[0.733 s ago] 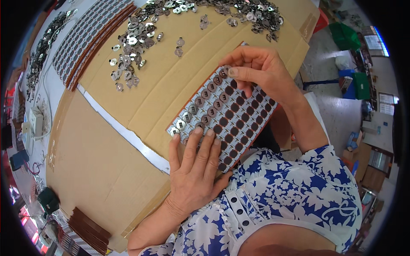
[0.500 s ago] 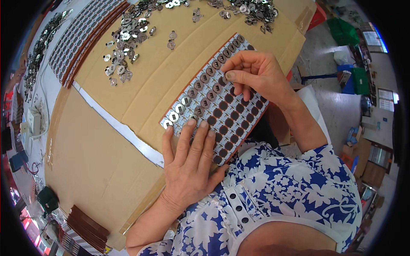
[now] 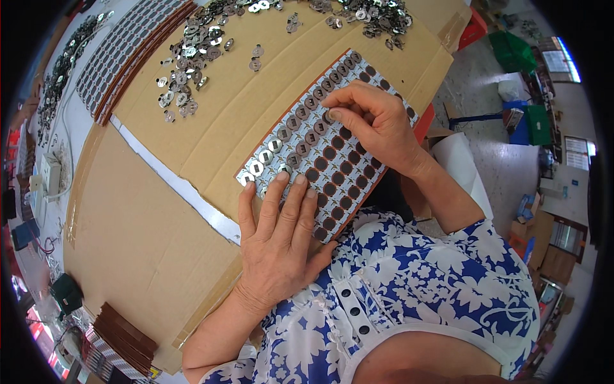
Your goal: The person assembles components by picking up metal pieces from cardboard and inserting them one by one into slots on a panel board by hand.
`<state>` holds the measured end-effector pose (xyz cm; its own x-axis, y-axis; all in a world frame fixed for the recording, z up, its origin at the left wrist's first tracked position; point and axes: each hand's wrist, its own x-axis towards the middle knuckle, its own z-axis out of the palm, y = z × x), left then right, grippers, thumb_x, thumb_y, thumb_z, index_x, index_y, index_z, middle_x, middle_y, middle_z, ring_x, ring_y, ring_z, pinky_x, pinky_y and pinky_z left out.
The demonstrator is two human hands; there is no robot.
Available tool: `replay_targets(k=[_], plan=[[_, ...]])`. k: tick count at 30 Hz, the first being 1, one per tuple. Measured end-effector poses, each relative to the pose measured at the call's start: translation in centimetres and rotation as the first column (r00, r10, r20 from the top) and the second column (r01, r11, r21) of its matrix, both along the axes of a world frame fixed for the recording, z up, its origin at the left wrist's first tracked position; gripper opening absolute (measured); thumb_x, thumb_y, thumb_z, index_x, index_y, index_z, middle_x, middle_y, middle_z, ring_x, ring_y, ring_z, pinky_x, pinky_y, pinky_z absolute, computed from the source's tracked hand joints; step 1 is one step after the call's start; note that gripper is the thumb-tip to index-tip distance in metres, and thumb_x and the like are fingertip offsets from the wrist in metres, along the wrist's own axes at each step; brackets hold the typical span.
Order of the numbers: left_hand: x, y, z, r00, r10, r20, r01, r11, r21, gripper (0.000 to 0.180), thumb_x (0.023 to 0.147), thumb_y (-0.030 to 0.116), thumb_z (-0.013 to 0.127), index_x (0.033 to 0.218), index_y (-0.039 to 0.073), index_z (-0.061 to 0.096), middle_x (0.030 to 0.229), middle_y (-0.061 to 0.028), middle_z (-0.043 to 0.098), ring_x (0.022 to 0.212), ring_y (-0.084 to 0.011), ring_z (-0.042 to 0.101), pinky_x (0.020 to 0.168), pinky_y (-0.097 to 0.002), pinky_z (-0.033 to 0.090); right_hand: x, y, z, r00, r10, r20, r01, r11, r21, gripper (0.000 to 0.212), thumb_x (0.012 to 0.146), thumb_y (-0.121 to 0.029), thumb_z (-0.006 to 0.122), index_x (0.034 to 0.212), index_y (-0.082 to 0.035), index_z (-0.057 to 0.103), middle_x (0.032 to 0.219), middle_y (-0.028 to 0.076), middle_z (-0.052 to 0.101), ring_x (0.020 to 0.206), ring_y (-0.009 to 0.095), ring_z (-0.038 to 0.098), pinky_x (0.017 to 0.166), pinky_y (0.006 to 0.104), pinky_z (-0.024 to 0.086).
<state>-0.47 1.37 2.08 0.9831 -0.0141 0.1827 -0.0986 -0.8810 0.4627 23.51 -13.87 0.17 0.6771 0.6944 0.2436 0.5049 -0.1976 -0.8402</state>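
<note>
A panel (image 3: 339, 176) of pale squares with dark round spots lies slanted on the cardboard, close to my body. Small silvery metal clips (image 3: 279, 133) cover the spots along its far-left rows; the spots nearer to me are bare. My left hand (image 3: 275, 240) rests flat with fingers spread over the panel's lower-left end, fingertips touching clips. Over the middle of the panel, at the second row of clips, my right hand (image 3: 380, 128) is closed in a pinch of thumb and forefinger. Whatever sits between those fingertips is hidden.
Loose clips (image 3: 192, 48) lie heaped on the cardboard (image 3: 147, 237) beyond the panel, with another heap (image 3: 377, 16) at the far right. Stacked panels (image 3: 125, 61) stand at the far left, brown strips (image 3: 125, 339) at the near left. A red bin (image 3: 473, 31) is beyond the right edge.
My right hand has come slightly left, its thumb and forefinger lower against the panel's second row. My left hand stays spread on the panel. The whole view has shifted a little.
</note>
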Motion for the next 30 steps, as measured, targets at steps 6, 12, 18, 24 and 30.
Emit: replay_targets(k=[6,12,18,24,30], plan=[[0.1,0.1,-0.1,1.000,0.001,-0.004,-0.001,1.000,-0.007,0.085,0.082,0.048,0.089,0.148,-0.002,0.067,0.161,-0.0195,0.062,0.153,-0.0440,0.053,0.130,-0.0691,0.025,-0.2,0.0,0.6,1.000,0.026,0.013,-0.024,0.995,-0.097,0.010,0.100,-0.002,0.079,0.109,-0.001,0.076,0.091,0.005,0.072,0.071,0.011,0.065,0.065,0.0268,0.051],[0.2,0.0,-0.1,1.000,0.011,-0.005,-0.011,1.000,-0.018,0.086,0.082,0.046,0.089,0.149,-0.002,0.066,0.162,-0.0198,0.060,0.152,-0.0440,0.053,0.130,-0.0695,0.027,0.4,0.0,0.5,0.991,0.044,0.123,-0.032,0.994,-0.103,0.007,0.097,0.001,0.080,0.102,0.001,0.075,0.088,0.006,0.069,0.070,0.014,0.063,0.064,0.0310,0.050],[0.0,0.2,-0.5,1.000,-0.002,-0.001,0.002,0.999,-0.039,0.085,0.083,0.043,0.090,0.151,-0.002,0.065,0.163,-0.0204,0.059,0.153,-0.0440,0.051,0.129,-0.0704,0.026,2.1,-0.3,0.1,0.960,0.245,0.133,-0.237,0.969,-0.068,0.011,0.097,0.006,0.077,0.108,0.003,0.080,0.089,0.001,0.064,0.077,0.008,0.056,0.064,0.0267,0.042],[-0.1,0.2,-0.7,1.000,0.001,0.008,0.000,0.999,-0.032,0.085,0.083,0.044,0.089,0.151,-0.002,0.065,0.162,-0.0202,0.059,0.153,-0.0434,0.052,0.130,-0.0700,0.026,1.7,-0.1,0.6,0.974,0.218,0.068,-0.209,0.972,-0.111,0.012,0.097,0.006,0.077,0.108,0.003,0.080,0.091,0.003,0.066,0.076,0.011,0.059,0.065,0.0273,0.044],[-0.2,0.0,-0.6,0.999,0.013,0.034,-0.012,1.000,-0.011,0.082,0.083,0.046,0.087,0.147,-0.002,0.068,0.159,-0.0203,0.062,0.151,-0.0433,0.054,0.129,-0.0696,0.028,2.9,4.5,2.2,0.945,0.170,0.281,-0.157,0.985,-0.067,0.010,0.097,-0.005,0.078,0.107,-0.006,0.080,0.094,0.012,0.069,0.086,0.028,0.074,0.073,0.0382,0.056]])
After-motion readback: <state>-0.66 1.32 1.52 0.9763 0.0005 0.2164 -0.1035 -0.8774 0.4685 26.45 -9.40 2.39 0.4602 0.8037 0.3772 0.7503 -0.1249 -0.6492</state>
